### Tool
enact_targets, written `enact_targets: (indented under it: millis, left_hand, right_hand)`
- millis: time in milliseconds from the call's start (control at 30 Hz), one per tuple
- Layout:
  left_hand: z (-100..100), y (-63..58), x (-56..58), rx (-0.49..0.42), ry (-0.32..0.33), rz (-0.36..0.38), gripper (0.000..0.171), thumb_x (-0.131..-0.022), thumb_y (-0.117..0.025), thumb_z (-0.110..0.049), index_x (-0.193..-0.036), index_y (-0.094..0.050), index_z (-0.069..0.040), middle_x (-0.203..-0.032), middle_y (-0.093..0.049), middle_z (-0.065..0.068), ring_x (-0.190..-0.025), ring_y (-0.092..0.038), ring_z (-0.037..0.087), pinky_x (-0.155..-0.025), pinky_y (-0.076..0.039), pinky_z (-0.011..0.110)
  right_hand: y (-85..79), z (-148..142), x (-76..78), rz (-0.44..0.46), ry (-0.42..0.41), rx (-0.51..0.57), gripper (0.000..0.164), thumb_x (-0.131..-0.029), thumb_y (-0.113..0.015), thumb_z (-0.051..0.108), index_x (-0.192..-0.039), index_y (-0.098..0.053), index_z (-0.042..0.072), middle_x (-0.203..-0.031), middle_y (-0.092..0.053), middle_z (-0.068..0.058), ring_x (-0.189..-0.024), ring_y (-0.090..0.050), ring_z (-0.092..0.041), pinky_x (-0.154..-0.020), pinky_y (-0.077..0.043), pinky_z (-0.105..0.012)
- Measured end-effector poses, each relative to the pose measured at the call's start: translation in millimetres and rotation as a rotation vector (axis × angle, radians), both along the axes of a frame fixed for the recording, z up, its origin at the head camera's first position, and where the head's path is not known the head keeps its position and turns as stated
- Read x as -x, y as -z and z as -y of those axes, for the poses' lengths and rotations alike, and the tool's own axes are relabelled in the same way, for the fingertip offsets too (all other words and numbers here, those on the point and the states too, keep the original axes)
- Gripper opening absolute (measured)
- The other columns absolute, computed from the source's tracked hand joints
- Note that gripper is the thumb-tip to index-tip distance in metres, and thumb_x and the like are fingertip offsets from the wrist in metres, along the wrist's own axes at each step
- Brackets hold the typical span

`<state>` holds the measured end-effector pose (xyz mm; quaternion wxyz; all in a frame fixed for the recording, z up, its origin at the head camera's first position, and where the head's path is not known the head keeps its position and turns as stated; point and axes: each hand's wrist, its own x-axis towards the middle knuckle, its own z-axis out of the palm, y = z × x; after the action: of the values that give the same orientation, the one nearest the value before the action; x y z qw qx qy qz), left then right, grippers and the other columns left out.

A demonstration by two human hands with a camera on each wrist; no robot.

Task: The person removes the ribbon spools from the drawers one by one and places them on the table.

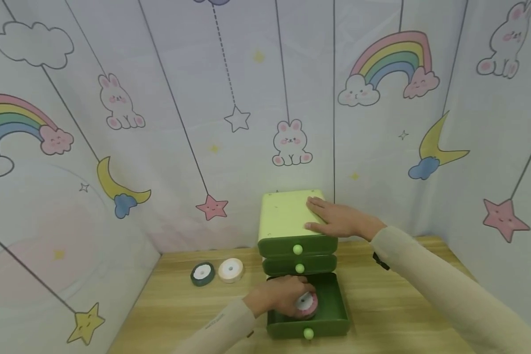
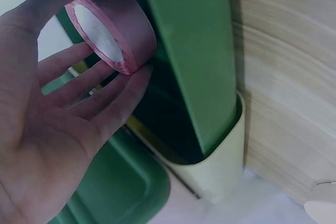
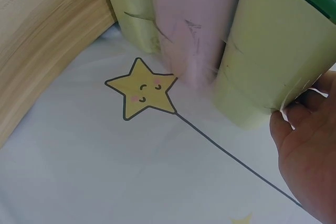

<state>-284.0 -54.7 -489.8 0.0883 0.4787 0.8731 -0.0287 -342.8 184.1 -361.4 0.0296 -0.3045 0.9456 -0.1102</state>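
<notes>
In the head view my left hand (image 1: 285, 295) is inside the pulled-out bottom drawer (image 1: 334, 300) of a small green drawer unit. It grips a roll of pink ribbon (image 1: 309, 306) with a white core. The left wrist view shows the ribbon roll (image 2: 128, 24) pinched between thumb and fingertips, by the drawer's green side wall (image 2: 194, 56). My right hand (image 1: 336, 219) rests flat on the pale yellow-green top (image 1: 287, 211) of the unit, fingers extended. The right wrist view catches part of the right hand (image 3: 310, 145) against the unit's pale side (image 3: 278, 51).
On the wooden table (image 1: 168, 305), left of the unit, lie a dark green ribbon roll (image 1: 202, 273) and a cream ribbon roll (image 1: 231, 270). The upper drawer (image 1: 276, 247) and middle drawer (image 1: 279, 266) are closed. A patterned curtain (image 1: 181, 98) hangs behind and at the sides.
</notes>
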Motion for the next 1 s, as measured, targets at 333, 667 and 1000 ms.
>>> enact_targets:
  millis: [333,667,1000]
  left_hand:
    - [15.5,-24.6,-10.3,-0.082,-0.028,0.046,0.064,-0.090,-0.080,-0.041,-0.146,-0.061,-0.018,-0.137,-0.067,0.000,-0.108,-0.065,0.006,-0.082,-0.053,0.017]
    - [38.4,-43.6,-15.8,-0.157,-0.020,0.011,0.061,-0.091,-0.077,-0.045,-0.142,-0.064,-0.014,-0.133,-0.068,0.002,-0.104,-0.064,0.005,-0.080,-0.053,0.015]
    - [57.7,-54.1,-28.7,-0.161,-0.070,0.041,0.061,-0.089,-0.079,-0.042,-0.140,-0.065,-0.012,-0.127,-0.069,0.003,-0.097,-0.061,0.004,-0.077,-0.053,0.017]
  right_hand:
    - [1.0,-0.4,0.9,0.013,0.006,0.000,0.092,-0.105,-0.040,0.069,-0.168,-0.015,0.007,-0.178,-0.008,-0.012,-0.166,-0.012,-0.032,-0.132,-0.023,-0.054]
    - [-0.6,1.3,0.5,-0.002,0.005,-0.006,0.091,-0.106,-0.040,0.068,-0.168,-0.015,0.006,-0.178,-0.009,-0.014,-0.166,-0.012,-0.034,-0.132,-0.023,-0.055]
    - [1.3,0.8,0.7,0.018,0.015,-0.007,0.093,-0.104,-0.038,0.071,-0.168,-0.014,0.008,-0.178,-0.008,-0.011,-0.166,-0.011,-0.031,-0.132,-0.022,-0.054]
